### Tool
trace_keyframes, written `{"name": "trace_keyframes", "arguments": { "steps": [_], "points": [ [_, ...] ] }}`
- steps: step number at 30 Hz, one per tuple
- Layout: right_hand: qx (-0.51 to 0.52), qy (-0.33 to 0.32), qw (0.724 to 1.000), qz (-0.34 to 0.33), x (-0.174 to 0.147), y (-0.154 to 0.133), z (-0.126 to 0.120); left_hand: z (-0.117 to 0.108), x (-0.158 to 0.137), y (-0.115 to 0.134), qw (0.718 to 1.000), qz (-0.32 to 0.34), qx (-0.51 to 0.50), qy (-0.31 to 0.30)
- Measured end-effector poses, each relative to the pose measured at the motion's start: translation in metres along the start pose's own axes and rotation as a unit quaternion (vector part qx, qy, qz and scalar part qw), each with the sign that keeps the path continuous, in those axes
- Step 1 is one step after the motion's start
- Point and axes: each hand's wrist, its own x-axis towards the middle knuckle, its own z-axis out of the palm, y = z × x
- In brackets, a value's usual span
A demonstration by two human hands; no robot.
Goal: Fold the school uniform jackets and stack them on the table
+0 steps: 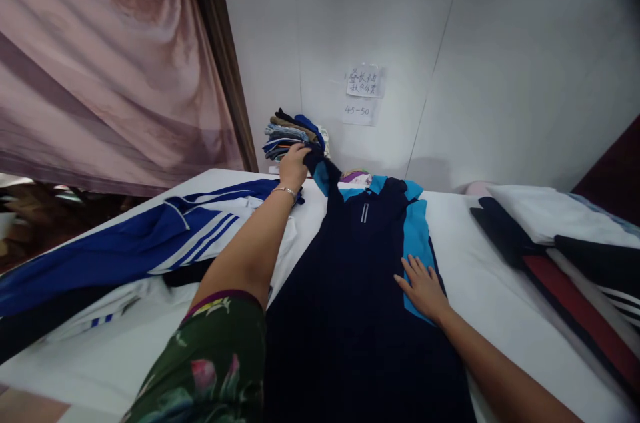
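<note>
A dark navy garment with bright blue panels, which looks like a jacket (350, 276), lies spread on the white table in front of me. At its upper left, my left hand (294, 168) is closed on a raised sleeve (323, 173), lifting it off the table. My right hand (423, 288) rests flat with fingers spread on the blue panel (417, 236) at the garment's right side. Two small pale stripes mark the navy cloth near the top. The garment's lower end runs out of view.
Blue-and-white striped clothing (190, 229) lies loosely on the left of the table (115, 356). A stack of folded clothes (293, 133) stands at the back, against the wall. Folded garments (575, 256) are piled at right. Paper notes (363, 83) hang on the wall; a pink curtain (115, 56) hangs left.
</note>
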Motion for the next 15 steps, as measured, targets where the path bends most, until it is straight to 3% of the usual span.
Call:
{"name": "trace_keyframes", "arguments": {
  "steps": [2,4,6,8,9,10,13,15],
  "points": [
    [0.045,-0.005,0.999,0.009,0.002,0.001,-0.005,-0.007,-0.012,0.041,0.982,0.181,-0.047,0.003],
    [0.163,0.001,0.986,0.025,0.004,0.004,-0.015,-0.009,-0.051,0.082,0.923,0.365,-0.087,-0.088],
    [0.349,0.035,0.935,0.051,0.004,0.01,-0.028,-0.01,-0.108,0.111,0.823,0.514,-0.117,-0.211],
    [0.493,0.068,0.864,0.073,0.0,0.017,-0.04,-0.014,-0.166,0.122,0.76,0.578,-0.125,-0.268],
    [0.536,0.069,0.837,0.084,-0.003,0.019,-0.044,-0.016,-0.192,0.119,0.76,0.577,-0.126,-0.272],
    [0.564,0.056,0.818,0.095,-0.007,0.022,-0.048,-0.019,-0.213,0.113,0.778,0.554,-0.127,-0.268],
    [0.624,0.0,0.77,0.132,-0.02,0.025,-0.052,-0.023,-0.255,0.073,0.866,0.422,-0.109,-0.246],
    [0.645,0.005,0.75,0.143,-0.027,0.025,-0.053,-0.023,-0.272,0.04,0.928,0.299,-0.09,-0.202]
  ]
}}
